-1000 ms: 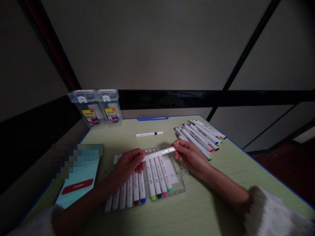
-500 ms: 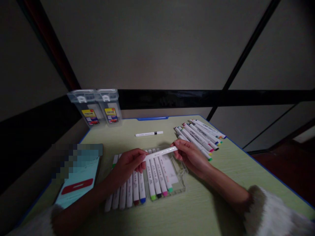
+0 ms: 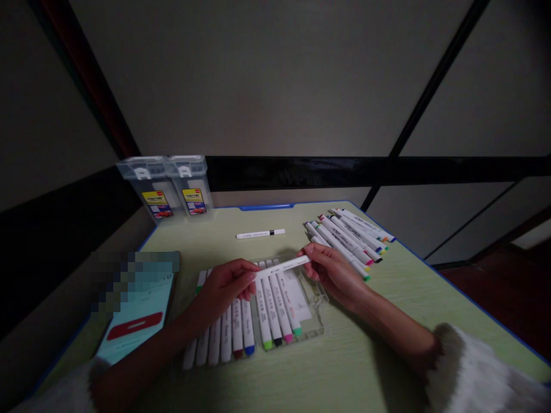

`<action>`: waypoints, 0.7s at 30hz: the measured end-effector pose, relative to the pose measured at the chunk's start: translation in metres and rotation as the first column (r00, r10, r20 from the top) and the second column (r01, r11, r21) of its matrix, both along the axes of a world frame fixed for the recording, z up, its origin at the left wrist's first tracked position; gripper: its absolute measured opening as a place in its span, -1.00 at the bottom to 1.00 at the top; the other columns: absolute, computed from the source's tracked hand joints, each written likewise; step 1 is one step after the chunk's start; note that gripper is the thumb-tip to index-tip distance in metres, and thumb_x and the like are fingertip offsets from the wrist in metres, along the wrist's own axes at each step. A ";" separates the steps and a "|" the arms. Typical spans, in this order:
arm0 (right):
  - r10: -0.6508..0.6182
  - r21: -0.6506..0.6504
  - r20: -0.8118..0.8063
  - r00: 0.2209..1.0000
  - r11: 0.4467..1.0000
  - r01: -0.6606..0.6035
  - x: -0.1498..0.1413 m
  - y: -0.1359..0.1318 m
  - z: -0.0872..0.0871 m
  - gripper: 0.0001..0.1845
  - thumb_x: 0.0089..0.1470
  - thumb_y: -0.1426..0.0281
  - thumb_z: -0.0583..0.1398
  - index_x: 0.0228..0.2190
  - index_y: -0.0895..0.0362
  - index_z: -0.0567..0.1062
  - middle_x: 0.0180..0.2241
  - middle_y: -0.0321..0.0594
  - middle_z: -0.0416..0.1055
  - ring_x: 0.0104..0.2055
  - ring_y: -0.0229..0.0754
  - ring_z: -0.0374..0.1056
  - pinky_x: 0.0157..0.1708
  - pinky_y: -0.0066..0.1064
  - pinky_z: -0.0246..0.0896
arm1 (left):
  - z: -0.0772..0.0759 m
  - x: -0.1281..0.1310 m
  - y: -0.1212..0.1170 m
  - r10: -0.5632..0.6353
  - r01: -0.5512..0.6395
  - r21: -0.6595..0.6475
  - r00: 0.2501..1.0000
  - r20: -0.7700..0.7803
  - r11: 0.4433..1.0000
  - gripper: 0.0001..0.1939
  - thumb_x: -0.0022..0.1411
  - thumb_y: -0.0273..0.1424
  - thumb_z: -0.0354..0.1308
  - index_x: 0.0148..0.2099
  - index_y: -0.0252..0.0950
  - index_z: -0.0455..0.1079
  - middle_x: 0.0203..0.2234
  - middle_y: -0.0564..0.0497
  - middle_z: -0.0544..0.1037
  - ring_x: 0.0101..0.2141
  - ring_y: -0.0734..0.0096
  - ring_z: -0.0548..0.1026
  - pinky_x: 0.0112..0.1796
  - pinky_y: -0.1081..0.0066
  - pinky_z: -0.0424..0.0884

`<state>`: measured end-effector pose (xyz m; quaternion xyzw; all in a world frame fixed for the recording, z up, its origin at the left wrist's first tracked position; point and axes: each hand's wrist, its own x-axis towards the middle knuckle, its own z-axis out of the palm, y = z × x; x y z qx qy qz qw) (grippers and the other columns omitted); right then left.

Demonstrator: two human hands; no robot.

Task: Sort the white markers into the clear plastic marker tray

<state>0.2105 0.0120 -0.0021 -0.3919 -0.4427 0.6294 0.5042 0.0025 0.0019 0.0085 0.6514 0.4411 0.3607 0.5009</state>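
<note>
I hold one white marker (image 3: 282,266) crosswise above a clear plastic case (image 3: 316,321). My left hand (image 3: 224,289) pinches its left end and my right hand (image 3: 333,272) pinches its right end; both are closed on it. Under the marker, three markers with green, black and pink caps (image 3: 275,312) lie in the case. Several more white markers (image 3: 224,338) lie in a row left of the case, partly under my left hand.
A fan of loose markers (image 3: 348,238) lies at the back right of the green table (image 3: 344,378). A single thin pen (image 3: 260,233) lies mid-back. Two clear boxes (image 3: 172,186) stand at the back left. A phone (image 3: 138,318) rests at the left edge.
The held marker has barely shifted; its right end has tilted slightly upward. Both hands stay in place.
</note>
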 end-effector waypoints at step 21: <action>-0.005 -0.006 -0.010 1.000 1.000 0.005 -0.001 0.000 0.000 -0.78 -0.13 0.29 0.20 -0.59 0.20 0.38 -0.74 -0.38 0.22 -0.69 -0.44 0.01 -0.70 -0.57 -0.16 | -0.001 0.001 0.001 0.021 -0.021 -0.109 1.000 -0.005 0.994 -0.78 -0.14 -0.49 0.13 -0.33 -0.36 0.43 -0.52 0.03 0.52 -0.49 0.43 0.42 -0.51 0.51 0.26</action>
